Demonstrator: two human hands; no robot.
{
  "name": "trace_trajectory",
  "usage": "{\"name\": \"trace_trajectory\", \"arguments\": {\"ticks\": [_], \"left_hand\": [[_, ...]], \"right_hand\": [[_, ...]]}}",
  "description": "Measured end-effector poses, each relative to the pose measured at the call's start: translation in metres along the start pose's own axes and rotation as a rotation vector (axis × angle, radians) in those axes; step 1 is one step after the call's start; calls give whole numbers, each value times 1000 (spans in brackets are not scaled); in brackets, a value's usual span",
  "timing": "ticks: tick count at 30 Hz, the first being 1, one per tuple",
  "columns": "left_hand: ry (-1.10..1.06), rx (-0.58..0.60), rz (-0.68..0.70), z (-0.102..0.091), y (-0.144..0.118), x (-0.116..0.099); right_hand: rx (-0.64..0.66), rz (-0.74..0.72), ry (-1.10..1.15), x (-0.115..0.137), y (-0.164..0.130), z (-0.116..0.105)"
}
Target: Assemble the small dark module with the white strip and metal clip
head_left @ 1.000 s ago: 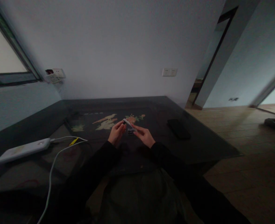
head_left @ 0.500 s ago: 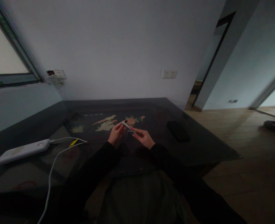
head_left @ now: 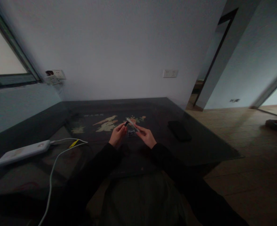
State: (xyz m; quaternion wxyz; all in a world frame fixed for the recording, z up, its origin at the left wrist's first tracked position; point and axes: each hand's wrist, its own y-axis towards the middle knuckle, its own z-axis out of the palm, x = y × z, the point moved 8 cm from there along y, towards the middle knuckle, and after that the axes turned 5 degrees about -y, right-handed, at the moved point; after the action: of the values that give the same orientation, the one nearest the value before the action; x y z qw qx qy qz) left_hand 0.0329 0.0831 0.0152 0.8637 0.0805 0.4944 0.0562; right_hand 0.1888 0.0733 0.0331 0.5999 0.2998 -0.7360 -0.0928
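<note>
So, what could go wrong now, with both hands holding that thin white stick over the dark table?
1. The white stick is pinched only at its ends by the left hand and right hand; it may slip and drop onto the small clear box below.
2. The room is dim, so small dark parts could be hard to find on the table.
3. The white cable hangs over the near edge; a sleeve might snag it and pull the power bank.

Two hands meet at mid-frame, the left hand (head_left: 117, 135) and the right hand (head_left: 146, 137), sharing one slim white stick (head_left: 131, 124). One white power bank (head_left: 23, 152) lies at left, with one white cable (head_left: 52, 169). One dark flat object (head_left: 179, 130) sits right of centre. Two wall sockets: (head_left: 170, 73), (head_left: 55, 76).
</note>
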Motion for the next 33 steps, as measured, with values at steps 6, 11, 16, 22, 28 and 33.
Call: {"name": "trace_trajectory", "arguments": {"ticks": [6,11,16,22,28,33], "left_hand": [[-31,32,28,5,2,-6],[-17,42,49,5,3,-6],[10,29,55,1,4,-3],[-2,11,63,1,4,-5],[-31,19,55,4,1,-9],[-36,10,54,2,1,-7]], "right_hand": [[106,4,21,8,-6,16],[67,-34,11,9,-4,13],[-9,-36,-19,3,0,3],[-7,-27,17,2,0,5],[75,-41,15,9,-6,15],[62,-61,0,10,-6,14]]}}
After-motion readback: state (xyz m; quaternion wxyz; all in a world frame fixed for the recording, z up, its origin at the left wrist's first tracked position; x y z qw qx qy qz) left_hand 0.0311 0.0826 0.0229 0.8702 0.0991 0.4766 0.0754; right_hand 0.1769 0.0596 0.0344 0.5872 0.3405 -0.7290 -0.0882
